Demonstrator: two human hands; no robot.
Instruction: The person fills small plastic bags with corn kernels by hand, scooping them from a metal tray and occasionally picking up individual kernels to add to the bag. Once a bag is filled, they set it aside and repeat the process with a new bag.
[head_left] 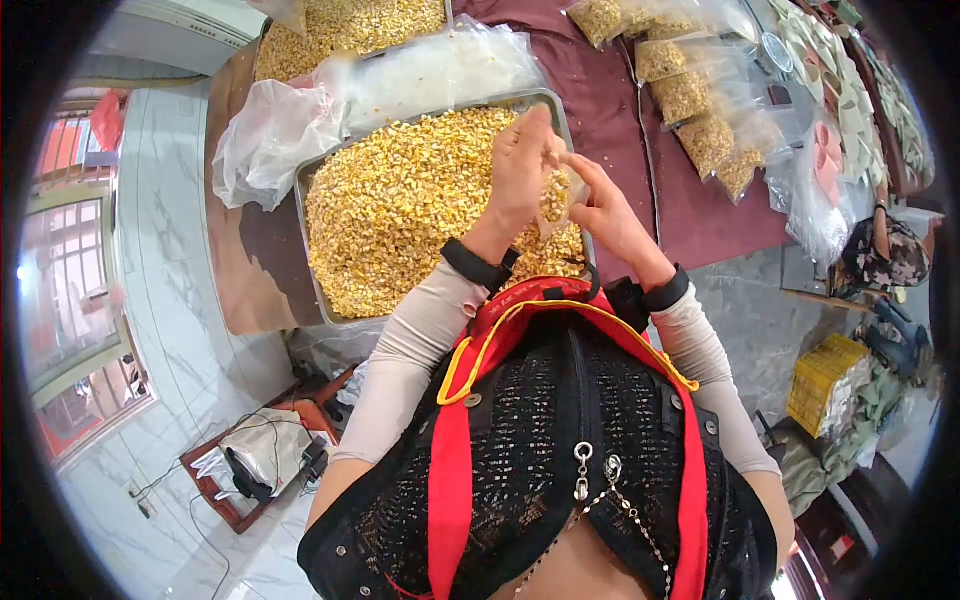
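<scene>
A metal tray (305, 205) heaped with yellow corn kernels (400, 210) sits on the table in front of me. Above its right side my left hand (520, 170) is raised with fingers bunched, apparently pinching kernels over a small clear plastic bag (563, 200). My right hand (605, 210) grips that bag from the right, holding its mouth apart. The bag hangs between both hands and has some kernels in it.
A second tray of kernels (340, 30) lies behind, with crumpled clear plastic (290, 125) between them. Several filled bags (700, 130) lie on the maroon cloth (610, 90) at right. A yellow crate (825, 380) stands on the floor at right, a wooden tray with cables (255, 455) lower left.
</scene>
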